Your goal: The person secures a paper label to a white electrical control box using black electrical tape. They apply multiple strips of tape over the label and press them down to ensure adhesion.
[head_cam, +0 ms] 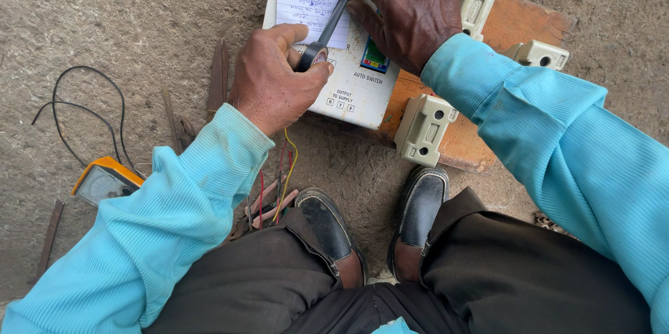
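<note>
My left hand (273, 81) grips a roll of black tape (312, 56) over a white control box (355, 90) on the ground. A stretched black strip of tape (334, 19) runs from the roll up to my right hand (410, 10), which pinches its end and rests on the box's top. A white paper note (306, 12) and a small green-blue switch (374, 57) sit on the box's face. Coloured wires (286, 167) hang from below my left hand.
The box lies on an orange board (460, 142) with three cream fuse holders (424, 128). A yellow meter (104, 179) with black leads (83, 107) lies at the left. My two shoes (331, 233) stand below. Rusty metal strips (217, 79) lie on the concrete.
</note>
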